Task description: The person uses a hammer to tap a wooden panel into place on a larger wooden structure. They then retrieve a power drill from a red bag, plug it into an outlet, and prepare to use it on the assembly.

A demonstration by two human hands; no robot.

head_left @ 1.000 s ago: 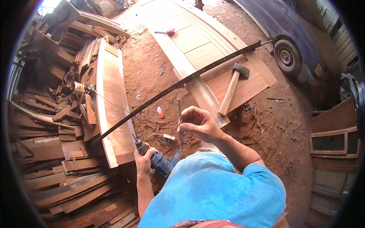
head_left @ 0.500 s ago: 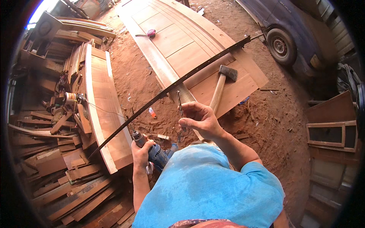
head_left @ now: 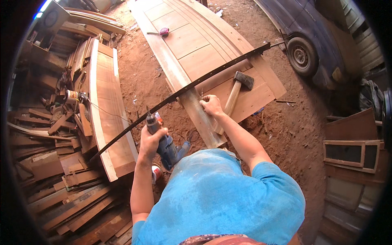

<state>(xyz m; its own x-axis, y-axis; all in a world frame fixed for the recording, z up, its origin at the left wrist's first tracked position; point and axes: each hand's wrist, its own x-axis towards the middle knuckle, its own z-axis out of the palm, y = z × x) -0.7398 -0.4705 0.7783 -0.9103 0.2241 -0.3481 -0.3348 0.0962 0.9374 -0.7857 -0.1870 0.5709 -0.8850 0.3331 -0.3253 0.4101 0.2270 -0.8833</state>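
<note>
My left hand [head_left: 151,141] is wrapped around a blue and dark power drill [head_left: 166,148], its chuck pointing up and away, with a short tip showing at the chuck. Over the near end of the wooden door [head_left: 200,61], my right hand [head_left: 212,105] is closed in a pinch on a thin drill bit [head_left: 202,92], mostly hidden by the fingers. Just right of that hand lies a hatchet [head_left: 234,96] with a dark head and wooden handle. A long dark bar clamp [head_left: 196,83] crosses the door beyond my right hand.
A pink tape measure [head_left: 164,32] rests farther up the door. Another wooden panel [head_left: 110,106] lies at the left, beside heaped timber offcuts [head_left: 61,163]. A dark vehicle [head_left: 322,45] stands at the far right. Framed panels [head_left: 351,155] are at the right.
My right hand has moved away from me and down toward the door's edge with the drill bit. My left hand has raised the drill forward, and its chuck now points up near the bar clamp.
</note>
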